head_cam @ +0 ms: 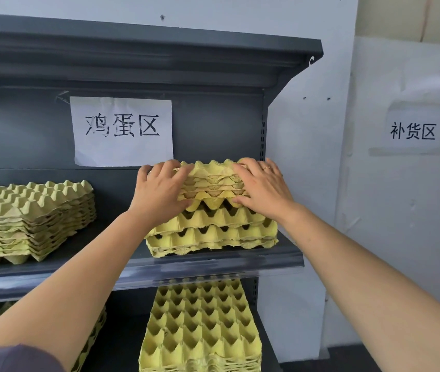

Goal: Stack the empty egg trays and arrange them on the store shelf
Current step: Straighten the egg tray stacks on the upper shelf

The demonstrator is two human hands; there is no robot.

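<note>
At the right end of the shelf (213,260), we grip a bundle of egg trays (212,181) atop the stack (211,233). Our left hand (160,191) curls over its left edge, our right hand (264,189) spreads fingers across its right, thumbs beneath.

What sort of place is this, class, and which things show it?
Likely a shop's egg section or stockroom: grey metal shelving, stacks of empty egg trays, a 鸡蛋区 (egg area) sign and a 补货区 (restocking area) sign.

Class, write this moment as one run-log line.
left hand grips top trays | right hand grips top trays | lower stack on shelf
</note>
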